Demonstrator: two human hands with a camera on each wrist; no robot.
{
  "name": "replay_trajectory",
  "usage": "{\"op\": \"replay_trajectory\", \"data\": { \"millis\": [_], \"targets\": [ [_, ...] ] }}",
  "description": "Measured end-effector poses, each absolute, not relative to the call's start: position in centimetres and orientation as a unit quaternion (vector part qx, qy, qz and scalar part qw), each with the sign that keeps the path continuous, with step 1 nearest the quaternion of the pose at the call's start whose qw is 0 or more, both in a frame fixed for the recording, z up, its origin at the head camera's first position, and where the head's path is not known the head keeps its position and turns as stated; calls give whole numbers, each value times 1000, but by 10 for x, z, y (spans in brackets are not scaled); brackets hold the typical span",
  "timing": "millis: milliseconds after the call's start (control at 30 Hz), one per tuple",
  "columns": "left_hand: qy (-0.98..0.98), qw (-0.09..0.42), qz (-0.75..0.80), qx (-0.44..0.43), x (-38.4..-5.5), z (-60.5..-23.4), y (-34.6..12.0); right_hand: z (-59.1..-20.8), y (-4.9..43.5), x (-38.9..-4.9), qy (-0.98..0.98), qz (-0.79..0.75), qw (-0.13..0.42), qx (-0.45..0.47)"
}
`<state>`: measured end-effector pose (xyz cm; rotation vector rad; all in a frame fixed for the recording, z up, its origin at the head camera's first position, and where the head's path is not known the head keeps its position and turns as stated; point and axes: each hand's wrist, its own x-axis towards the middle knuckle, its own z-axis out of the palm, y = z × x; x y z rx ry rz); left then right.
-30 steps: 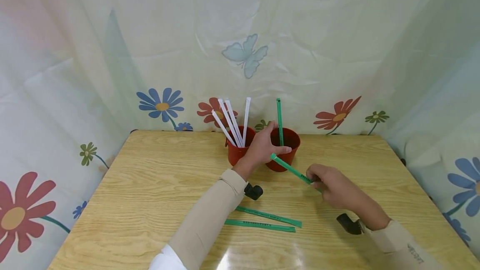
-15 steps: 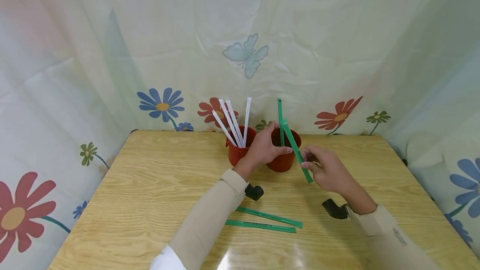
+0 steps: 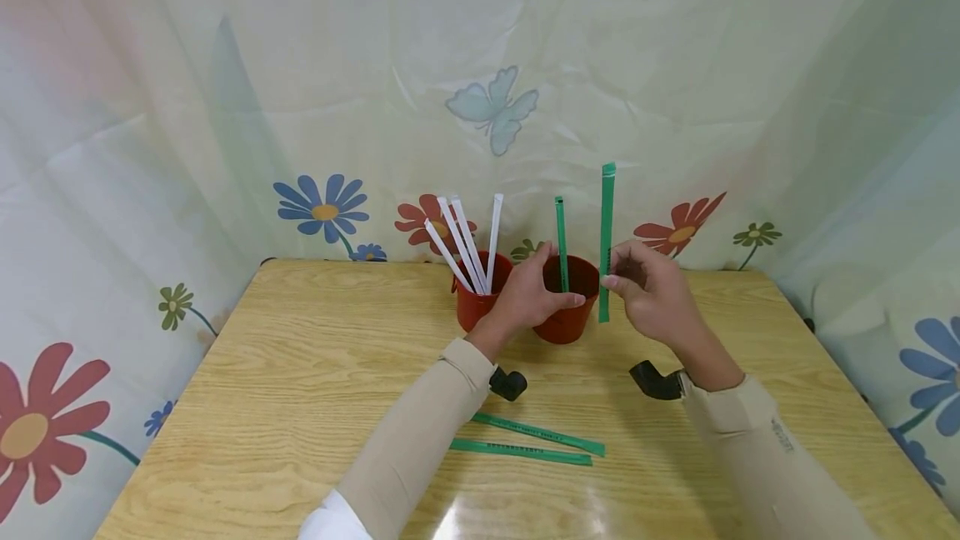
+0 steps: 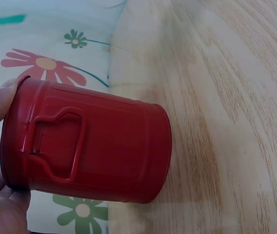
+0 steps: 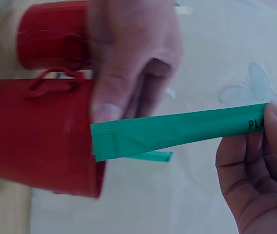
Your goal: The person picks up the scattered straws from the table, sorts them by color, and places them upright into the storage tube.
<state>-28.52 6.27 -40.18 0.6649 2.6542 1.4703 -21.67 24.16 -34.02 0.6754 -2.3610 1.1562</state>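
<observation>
My left hand holds the rim of the right-hand red bucket, thumb on the near side and fingers behind. The left wrist view shows this bucket upright on the table, its wire handle folded down. One green wrapped straw stands inside it. Just right of the bucket, my right hand pinches another green wrapped straw near its lower end. That held straw is upright, with printed letters starting "PLA" in the right wrist view. Its lower end overlaps the bucket's rim there.
A second red bucket with several white wrapped straws stands left of the first. Two more green straws lie on the wooden table near my left forearm. A flowered curtain hangs behind the table.
My right hand has lifted the green straw up and away from me, turning it from slanting left to upright beside the bucket. My left hand stays on the rim.
</observation>
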Motion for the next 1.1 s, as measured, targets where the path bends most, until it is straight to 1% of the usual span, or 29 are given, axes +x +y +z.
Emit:
{"op": "replay_trajectory", "data": {
  "millis": [167, 333, 500, 700, 867, 1000, 1100],
  "targets": [
    [855, 15, 471, 216, -286, -400, 62, -326, 232, -228, -838, 444, 234, 215],
    [850, 15, 482, 212, -287, -400, 61, -323, 221, -242, -827, 477, 229, 191],
    [840, 15, 493, 227, -287, -401, 62, -333, 215, -258, -841, 470, 219, 154],
    [832, 9, 504, 230, -287, -406, 62, -356, 214, -274, -864, 441, 203, 132],
    [833, 11, 501, 234, -285, -407, 61, -370, 215, -279, -885, 412, 180, 123],
    [825, 0, 507, 249, -286, -406, 62, -372, 215, -281, -897, 390, 169, 118],
    [822, 3, 510, 253, -285, -405, 61, -372, 215, -283, -908, 372, 157, 109]
  ]
}}
